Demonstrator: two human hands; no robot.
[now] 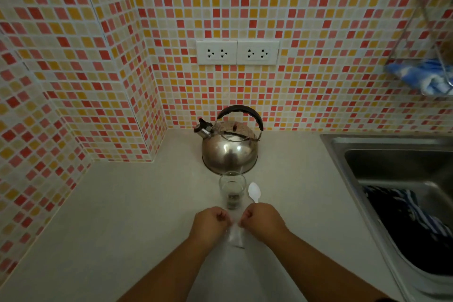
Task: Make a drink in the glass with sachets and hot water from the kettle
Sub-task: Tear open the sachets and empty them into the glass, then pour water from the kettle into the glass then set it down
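A: Hands first. Where, and doing what?

B: Both low at centre, 6 o'clock of the glass tumbler (pixel 232 190). Left hand (pixel 211 224) and right hand (pixel 262 223) are curled into fists, side by side, each pinching a top corner of a pale sachet (pixel 235 235) that hangs between them. Sachet is blurred; print unreadable.

A: The glass?

B: Upright on the white countertop (pixel 122 216), something dark at its bottom, contents unclear. White plastic spoon (pixel 254 192) at its 3 o'clock, just beside it; its handle end runs behind the right hand.

A: Kettle?

B: Steel whistling kettle (pixel 230 147) at the glass's 12 o'clock, close behind it, black handle up, spout toward 10 o'clock.

A: Surroundings?

B: Steel sink (pixel 382 154) at 3 o'clock with dark striped cloth (pixel 404 223) inside. Two double wall sockets (pixel 237 52) above the kettle on mosaic tile.
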